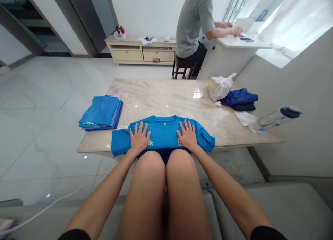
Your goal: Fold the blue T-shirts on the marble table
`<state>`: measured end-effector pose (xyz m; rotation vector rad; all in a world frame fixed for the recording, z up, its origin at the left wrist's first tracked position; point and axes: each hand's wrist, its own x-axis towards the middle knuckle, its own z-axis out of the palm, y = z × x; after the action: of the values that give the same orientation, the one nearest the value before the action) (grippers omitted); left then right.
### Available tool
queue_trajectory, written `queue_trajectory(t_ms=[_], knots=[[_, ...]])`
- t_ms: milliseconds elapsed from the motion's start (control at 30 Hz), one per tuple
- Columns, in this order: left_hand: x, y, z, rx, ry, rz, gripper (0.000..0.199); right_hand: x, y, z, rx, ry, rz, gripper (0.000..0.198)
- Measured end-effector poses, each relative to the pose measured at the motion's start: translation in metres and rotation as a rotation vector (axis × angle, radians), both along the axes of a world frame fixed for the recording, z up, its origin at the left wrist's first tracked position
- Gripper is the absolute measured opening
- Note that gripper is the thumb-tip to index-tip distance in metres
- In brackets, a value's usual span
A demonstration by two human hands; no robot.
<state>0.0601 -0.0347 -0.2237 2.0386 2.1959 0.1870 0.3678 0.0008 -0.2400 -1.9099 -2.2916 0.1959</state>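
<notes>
A blue T-shirt (164, 134) lies face up along the table's near edge, its collar toward the far side and its lower part hanging over the edge above my knees. My left hand (139, 137) rests flat on its left chest, fingers spread, beside a white logo. On the other side of the chest, my right hand (187, 134) presses down flat with fingers apart, partly covering a small emblem. Both sleeves stick out sideways; the right one looks rumpled. A stack of folded blue and purple shirts (101, 111) sits at the table's left end.
On the marble-topped table (156, 90) are a white plastic bag (221, 88), dark blue clothing (239, 98) and a clear water bottle (273, 120) at the right. Beyond it, a person in a grey shirt (194, 24) sits on a stool by a white desk. A low cabinet (127, 55) stands against the wall.
</notes>
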Motion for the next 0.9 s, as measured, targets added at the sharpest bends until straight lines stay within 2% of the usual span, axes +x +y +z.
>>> queue_trajectory(t_ms=[233,900], knots=[[0.000,0.043,0.005,0.001,0.013,0.018,0.071,-0.001,0.043,0.003,0.000,-0.002,-0.032,0.075],[-0.006,0.172,-0.001,-0.007,-0.014,0.045,0.071,-0.007,0.177,-0.003,-0.002,-0.049,-0.042,0.076]])
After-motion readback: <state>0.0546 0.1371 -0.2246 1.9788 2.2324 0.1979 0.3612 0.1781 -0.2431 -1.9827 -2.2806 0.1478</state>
